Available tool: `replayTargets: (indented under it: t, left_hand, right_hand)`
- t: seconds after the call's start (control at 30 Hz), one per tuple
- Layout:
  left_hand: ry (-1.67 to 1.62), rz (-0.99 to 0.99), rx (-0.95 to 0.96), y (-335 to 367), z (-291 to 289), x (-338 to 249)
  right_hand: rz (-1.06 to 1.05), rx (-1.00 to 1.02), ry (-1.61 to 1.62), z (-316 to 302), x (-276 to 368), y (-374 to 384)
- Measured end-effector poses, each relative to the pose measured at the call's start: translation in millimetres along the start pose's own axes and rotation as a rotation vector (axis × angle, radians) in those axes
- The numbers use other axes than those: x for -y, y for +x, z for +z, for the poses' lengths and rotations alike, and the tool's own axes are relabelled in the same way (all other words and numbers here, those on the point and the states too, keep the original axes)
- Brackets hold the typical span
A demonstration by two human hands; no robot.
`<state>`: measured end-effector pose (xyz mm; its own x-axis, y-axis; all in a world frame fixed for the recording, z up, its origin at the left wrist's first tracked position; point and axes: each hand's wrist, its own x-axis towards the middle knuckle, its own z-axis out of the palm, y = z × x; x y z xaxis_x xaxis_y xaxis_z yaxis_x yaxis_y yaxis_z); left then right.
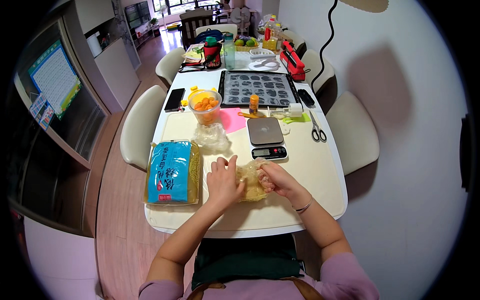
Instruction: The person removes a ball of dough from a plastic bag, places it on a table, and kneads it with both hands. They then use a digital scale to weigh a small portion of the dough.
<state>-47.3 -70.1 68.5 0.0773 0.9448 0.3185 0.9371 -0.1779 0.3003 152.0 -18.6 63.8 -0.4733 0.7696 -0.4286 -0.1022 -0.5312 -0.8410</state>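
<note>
A clear plastic bag [252,189] with a pale yellow, dough-like mass in it lies on the cream mat in front of me. My right hand [280,181] is closed on the bag's crumpled plastic at its right side. At the bag's left side is my left hand [223,182], fingers bent and apart, thumb against the plastic. Just beyond the bag stands a kitchen scale [266,132] with a dark plate. To the left lies a large blue-and-clear packet [172,172] of yellowish filling. Crumpled clear plastic [212,137] sits between the packet and the scale.
A clear tub of orange balls [205,106] stands beyond the crumpled plastic, near a black phone [174,100]. Farther back is a lined baking tray [259,89]. Scissors [318,131] lie near the right edge, and an orange-capped jar [254,104] stands before the tray. Chairs flank the table.
</note>
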Motion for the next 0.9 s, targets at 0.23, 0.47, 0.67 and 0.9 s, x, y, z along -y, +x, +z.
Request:
replayTargets:
  t: [0.23,0.47,0.67,0.9]
  left_hand:
    - [-1.198,-0.675,0.713,-22,-24,51]
    - [-1.813,-0.886,0.355,-48,27,42]
    - [-1.767,-0.746,0.321,-8,25,41]
    - [-1.64,-0.449,0.606,33,38,67]
  right_hand:
    - [0.25,-0.127,-0.409,-35,-12,-25]
    - [0.184,0.039,-0.02,-26,-30,-8]
    - [0.063,-0.097,-0.017,-27,-23,3]
    - [-0.141,0.221,-0.289,-69,-7,21]
